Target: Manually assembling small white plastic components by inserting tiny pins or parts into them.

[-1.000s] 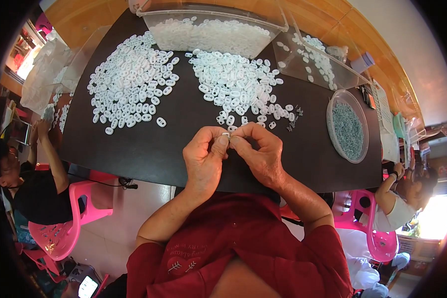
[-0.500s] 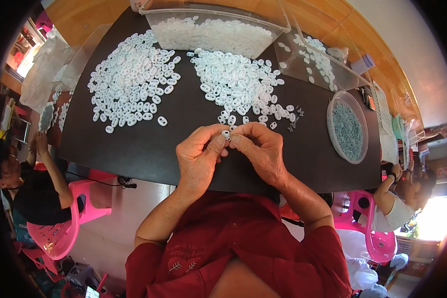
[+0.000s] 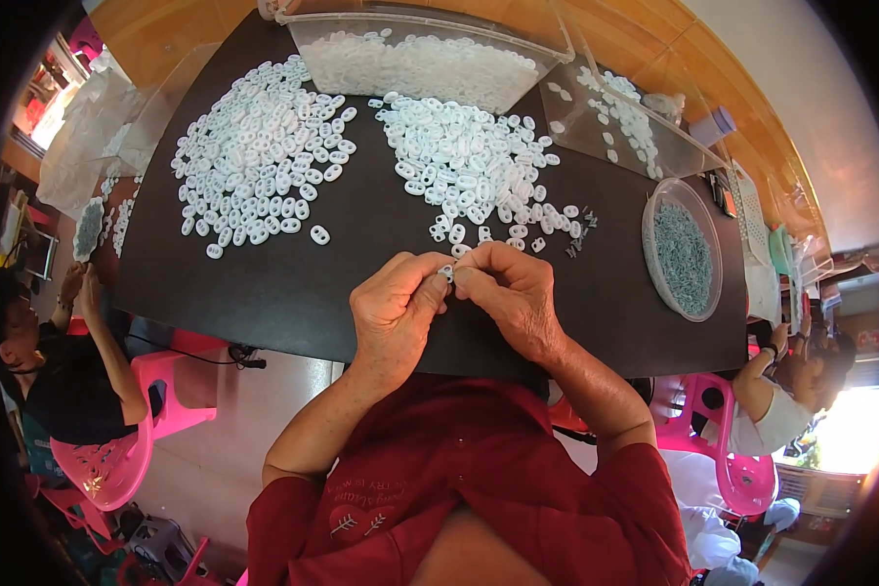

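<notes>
My left hand (image 3: 396, 313) and my right hand (image 3: 513, 293) meet over the near edge of the black table (image 3: 293, 293). Between their fingertips they pinch one small white plastic ring piece (image 3: 447, 272). Just beyond my hands lies a loose pile of the same white pieces (image 3: 469, 166), with a few small dark metal parts (image 3: 578, 234) at its right end. A second spread of white pieces (image 3: 259, 166) lies to the far left.
A clear plastic bin of white pieces (image 3: 420, 63) stands at the back, a second clear tray (image 3: 620, 117) to its right. A round dish of grey-green small parts (image 3: 684, 254) sits at the right. Other people sit on pink chairs at left (image 3: 44, 371) and right (image 3: 781, 400).
My hands have stayed together at the table's near edge, fingers shifting slightly on the small white piece. Nothing else moved.
</notes>
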A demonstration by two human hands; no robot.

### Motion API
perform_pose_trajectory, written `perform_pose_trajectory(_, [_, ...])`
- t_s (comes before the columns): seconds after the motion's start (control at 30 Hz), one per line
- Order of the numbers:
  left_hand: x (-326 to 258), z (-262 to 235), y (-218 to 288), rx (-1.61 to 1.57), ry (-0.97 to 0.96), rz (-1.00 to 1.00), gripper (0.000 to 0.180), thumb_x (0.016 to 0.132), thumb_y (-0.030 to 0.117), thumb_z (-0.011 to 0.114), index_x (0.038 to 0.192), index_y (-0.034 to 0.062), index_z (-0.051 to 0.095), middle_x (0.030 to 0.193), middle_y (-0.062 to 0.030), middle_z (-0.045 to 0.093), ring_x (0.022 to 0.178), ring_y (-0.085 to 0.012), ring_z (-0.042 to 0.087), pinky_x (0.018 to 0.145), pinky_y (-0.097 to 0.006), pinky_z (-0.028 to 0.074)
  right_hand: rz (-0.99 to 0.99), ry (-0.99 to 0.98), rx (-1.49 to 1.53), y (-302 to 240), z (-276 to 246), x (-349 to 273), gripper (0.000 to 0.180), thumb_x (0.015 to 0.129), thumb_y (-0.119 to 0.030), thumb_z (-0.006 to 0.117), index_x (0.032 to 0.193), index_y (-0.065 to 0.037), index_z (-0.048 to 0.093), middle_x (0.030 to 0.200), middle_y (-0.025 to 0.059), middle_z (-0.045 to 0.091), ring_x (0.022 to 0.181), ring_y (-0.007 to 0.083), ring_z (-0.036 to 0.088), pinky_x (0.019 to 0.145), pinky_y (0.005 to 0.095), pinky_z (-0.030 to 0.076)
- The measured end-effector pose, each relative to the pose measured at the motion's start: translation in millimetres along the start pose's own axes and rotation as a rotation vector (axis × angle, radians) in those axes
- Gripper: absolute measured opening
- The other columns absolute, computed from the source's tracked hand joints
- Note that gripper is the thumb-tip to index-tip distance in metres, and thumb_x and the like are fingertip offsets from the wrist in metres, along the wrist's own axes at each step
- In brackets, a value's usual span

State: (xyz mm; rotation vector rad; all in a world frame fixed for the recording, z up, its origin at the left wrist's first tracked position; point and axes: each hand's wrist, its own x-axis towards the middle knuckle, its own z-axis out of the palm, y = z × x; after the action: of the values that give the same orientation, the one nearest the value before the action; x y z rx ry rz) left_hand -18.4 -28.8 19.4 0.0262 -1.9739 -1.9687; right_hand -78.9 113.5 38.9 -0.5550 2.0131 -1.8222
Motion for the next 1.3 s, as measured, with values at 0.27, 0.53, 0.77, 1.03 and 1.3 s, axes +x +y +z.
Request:
perform_pose_trajectory(0.27, [0.7,1.8,-1.7,-0.051,-0.003,-0.082,0.013,0.085,-0.004,0.058,0.096,-0.0024,0.065,0.071,-0.0029,0.057,0.058,-0.0071,0.054,0.051,-0.020,0.043,0.022,0.000,-0.055,-0.9,-3.5,-3.4,0.010,0.088,-0.007,0.057,0.082,0.001,0.059,0.074,0.0000,0.058,0.068,0.0045,0.050,0.060,0.0206,0.042])
perform_pose_trajectory(0.53, [3.1,-4.6,-14.6,-0.438,0.054,-0.330,0.015,0.086,0.000,0.058,0.098,-0.0059,0.063,0.076,-0.0098,0.063,0.058,-0.0100,0.057,0.049,-0.022,0.044,-0.067,0.350,-0.199,-0.9,-65.0,-9.2,0.008,0.085,-0.003,0.062,0.091,0.002,0.065,0.082,0.0016,0.063,0.077,0.0055,0.055,0.068,0.0212,0.045])
perform_pose_trajectory(0.77, [7.0,-1.3,-10.4,-0.455,0.070,-0.332,0.015,0.086,0.003,0.060,0.096,-0.0064,0.063,0.074,-0.0112,0.064,0.055,-0.0122,0.058,0.047,-0.023,0.045,-0.347,0.364,-0.758,19.2,-70.6,-21.1,0.018,0.071,0.003,0.066,0.088,-0.005,0.066,0.072,0.0094,0.057,0.069,0.0269,0.056,0.062,0.0346,0.046])
perform_pose_trajectory(1.03, [6.7,3.9,-11.1,-0.448,0.049,-0.348,0.016,0.086,0.005,0.060,0.096,-0.0067,0.063,0.073,-0.0108,0.064,0.054,-0.0123,0.057,0.047,-0.023,0.045,-0.578,0.248,-1.123,29.2,-64.6,1.1,0.026,0.066,0.005,0.060,0.088,-0.007,0.064,0.074,0.0069,0.052,0.072,0.0253,0.050,0.063,0.0359,0.041])
perform_pose_trajectory(1.3, [5.5,2.9,-15.1,-0.473,0.036,-0.359,0.015,0.087,0.006,0.061,0.097,-0.0059,0.063,0.074,-0.0096,0.064,0.056,-0.0100,0.058,0.047,-0.021,0.043,-0.598,0.149,-1.235,25.0,-59.1,1.3,0.025,0.065,0.005,0.061,0.086,-0.008,0.062,0.078,0.0073,0.054,0.073,0.0258,0.050,0.065,0.0357,0.041])
